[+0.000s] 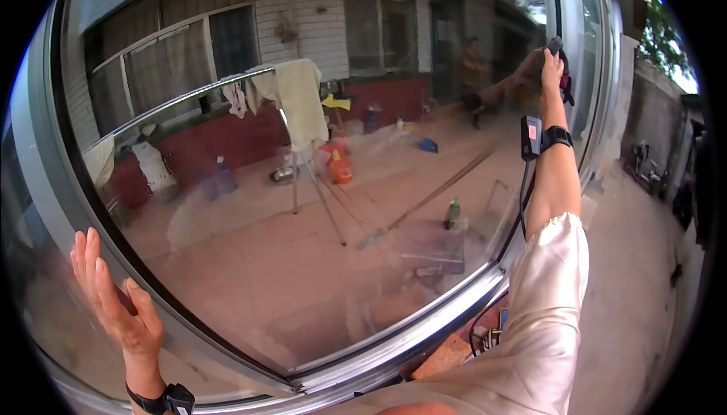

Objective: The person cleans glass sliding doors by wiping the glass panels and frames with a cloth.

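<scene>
A large glass window pane point(303, 294) in a metal frame point(98, 210) fills the middle of the head view. At its upper right edge, my right hand point(553, 70) is closed round a small dark object point(555, 44), whose kind I cannot make out. A dark and reddish piece shows beside that wrist. My left hand point(121, 301) is raised by the left side of the frame, fingers stretched and thumb apart. Whether its palm touches the frame or glass cannot be seen, and a dark patch between thumb and fingers is unclear.
Below the pane runs a metal sill point(394, 347), with a brick-like orange piece point(443, 356) near it. A black cable point(524, 195) hangs from a box on my right forearm. Reflections in the glass include a drying rack, a bucket and a person. Concrete ground point(628, 279) lies right.
</scene>
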